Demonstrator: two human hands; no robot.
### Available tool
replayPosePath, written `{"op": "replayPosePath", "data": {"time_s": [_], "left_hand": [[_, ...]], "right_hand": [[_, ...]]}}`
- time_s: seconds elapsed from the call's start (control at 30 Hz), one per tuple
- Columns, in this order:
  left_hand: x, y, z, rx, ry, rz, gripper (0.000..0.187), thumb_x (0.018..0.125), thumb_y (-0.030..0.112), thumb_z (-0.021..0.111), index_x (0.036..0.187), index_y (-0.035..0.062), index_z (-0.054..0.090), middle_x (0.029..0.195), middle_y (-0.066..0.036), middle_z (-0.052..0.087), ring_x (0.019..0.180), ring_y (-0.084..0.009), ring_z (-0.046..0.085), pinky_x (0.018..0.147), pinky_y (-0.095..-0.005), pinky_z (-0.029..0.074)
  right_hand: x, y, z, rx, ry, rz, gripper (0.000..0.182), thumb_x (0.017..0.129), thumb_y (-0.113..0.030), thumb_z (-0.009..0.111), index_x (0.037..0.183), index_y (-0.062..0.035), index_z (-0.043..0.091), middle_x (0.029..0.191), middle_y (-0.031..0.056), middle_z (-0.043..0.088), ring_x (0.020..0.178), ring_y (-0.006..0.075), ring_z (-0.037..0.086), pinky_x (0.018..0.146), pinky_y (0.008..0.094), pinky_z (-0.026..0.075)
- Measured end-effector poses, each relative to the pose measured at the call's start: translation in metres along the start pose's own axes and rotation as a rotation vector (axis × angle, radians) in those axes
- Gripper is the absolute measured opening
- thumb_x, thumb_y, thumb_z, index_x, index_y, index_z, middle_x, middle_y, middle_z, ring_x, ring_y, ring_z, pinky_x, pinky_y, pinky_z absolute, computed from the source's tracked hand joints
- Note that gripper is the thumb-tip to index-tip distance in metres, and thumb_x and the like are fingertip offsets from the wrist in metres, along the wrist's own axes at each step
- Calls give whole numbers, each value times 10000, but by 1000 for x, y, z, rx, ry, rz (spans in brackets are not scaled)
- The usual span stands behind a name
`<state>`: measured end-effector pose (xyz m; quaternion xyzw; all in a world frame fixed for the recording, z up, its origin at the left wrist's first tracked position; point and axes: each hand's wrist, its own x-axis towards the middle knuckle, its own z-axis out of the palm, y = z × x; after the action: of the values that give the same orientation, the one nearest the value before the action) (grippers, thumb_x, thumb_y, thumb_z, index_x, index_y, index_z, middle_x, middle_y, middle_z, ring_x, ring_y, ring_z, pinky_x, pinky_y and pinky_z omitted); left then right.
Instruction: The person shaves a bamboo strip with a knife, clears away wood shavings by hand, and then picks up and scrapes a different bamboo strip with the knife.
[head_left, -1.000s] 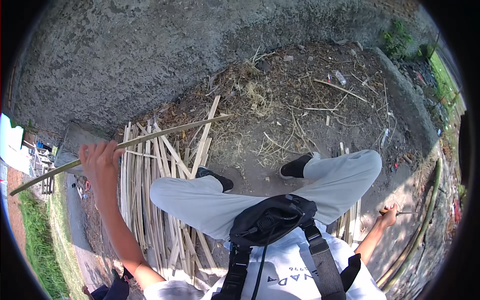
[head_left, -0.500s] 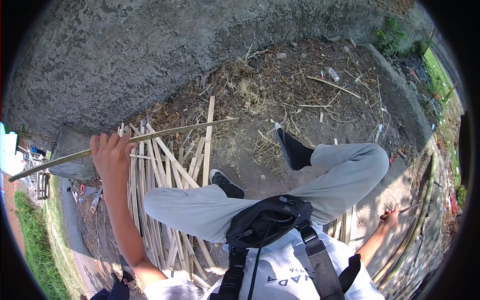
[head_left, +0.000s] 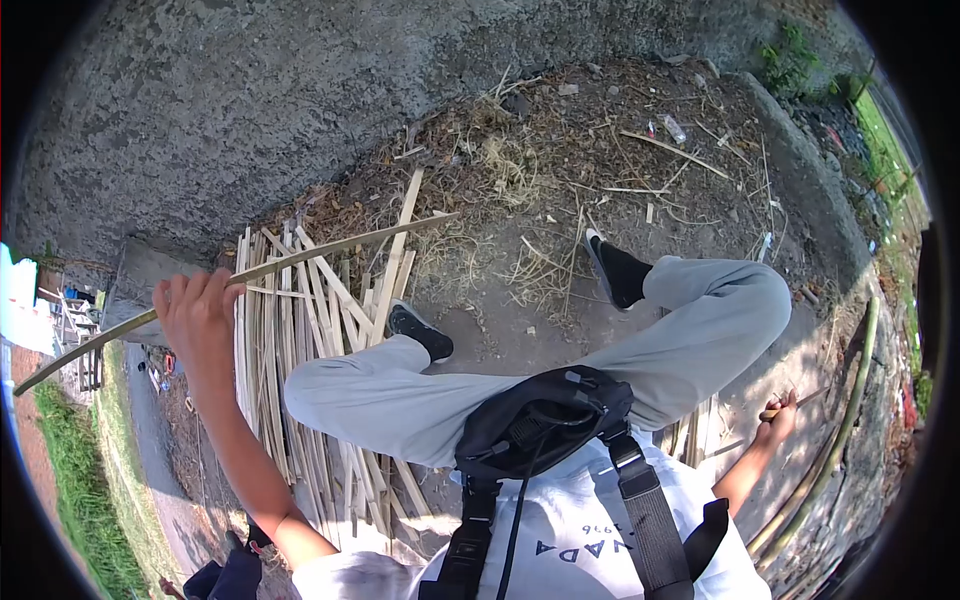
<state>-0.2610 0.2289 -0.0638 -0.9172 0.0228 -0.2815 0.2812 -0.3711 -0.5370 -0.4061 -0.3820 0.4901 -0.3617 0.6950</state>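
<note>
My left hand (head_left: 197,312) is closed around a long, slightly bent bamboo strip (head_left: 345,246), raised above the ground at the left. One end of the strip points to the lower left; the other reaches over the pile of pale split strips (head_left: 268,385). Out to the right, my right hand (head_left: 778,425) is closed on the handle of a knife (head_left: 812,397), whose thin blade points up and right. The knife is apart from the strip.
A rough concrete wall (head_left: 250,110) rises ahead. Dry shavings (head_left: 510,170) and loose strips litter the dirt beyond my feet. Long green poles (head_left: 850,400) lie at the right. Dark clothing of another person (head_left: 235,578) shows at the lower left.
My left hand and the strip have moved left and down in the view. My right hand stays nearly in place with the knife. Both my feet have shifted.
</note>
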Motion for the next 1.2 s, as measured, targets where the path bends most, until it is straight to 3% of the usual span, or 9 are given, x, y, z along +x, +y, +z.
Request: {"op": "replayPosePath", "data": {"time_s": [0.3,0.57,0.73,0.87,0.93,1.0,1.03,1.13,1.2], "left_hand": [[16,12,-11,-21,66,55,196,760,211,709,904,81,685,761,-37,572,803,-226,525,907,-411,373],[23,11,-21,-35,86,36,197,769,207,710,910,71,690,797,-40,598,821,-239,538,919,-419,366],[23,14,-14,-45,85,13,210,761,213,717,913,70,692,801,-40,609,828,-241,539,911,-414,374],[27,19,-8,-60,70,20,221,758,234,719,908,72,699,799,-40,618,831,-234,537,900,-401,376],[31,24,-4,-53,109,47,223,763,261,714,880,72,709,786,-42,619,826,-227,532,887,-388,376],[36,31,3,-60,124,32,223,755,265,716,869,73,713,785,-41,620,833,-227,532,882,-387,374],[37,33,8,-63,129,26,223,752,266,718,864,74,715,784,-41,621,837,-226,531,879,-386,374],[42,33,35,-99,143,-34,220,742,269,723,856,80,720,780,-35,622,828,-228,532,887,-385,371],[45,28,60,-115,127,-102,227,751,278,727,864,82,718,806,-30,643,827,-233,554,901,-390,369]], "right_hand": [[9,24,-92,-47,45,128,242,928,-270,619,796,-125,477,666,-39,435,500,66,433,420,210,338],[14,26,-102,35,114,112,275,934,-272,610,763,-112,465,642,-27,446,496,88,444,426,220,362],[2,-19,-34,62,69,-90,297,938,-273,604,743,-103,458,627,-19,454,493,102,451,430,227,376],[-22,-61,18,-115,49,-520,203,952,-219,601,888,-31,559,641,-5,458,557,98,496,435,222,369],[-41,-90,45,-270,-130,-597,203,955,-199,603,997,-1,583,687,5,487,584,91,500,474,225,395],[-37,-103,67,-440,-206,-707,280,942,-265,629,1059,-14,591,746,14,517,576,85,487,501,220,390],[-36,-112,78,-575,-146,-614,378,933,-365,629,1087,-22,600,744,-2,505,563,75,452,496,221,359],[-67,-121,143,-800,-126,-841,456,927,-478,594,883,-26,635,611,-40,421,538,68,378,487,261,311],[-96,-114,188,-745,-348,-774,427,945,-438,580,882,-21,649,607,-48,443,518,45,369,461,251,282]]}}
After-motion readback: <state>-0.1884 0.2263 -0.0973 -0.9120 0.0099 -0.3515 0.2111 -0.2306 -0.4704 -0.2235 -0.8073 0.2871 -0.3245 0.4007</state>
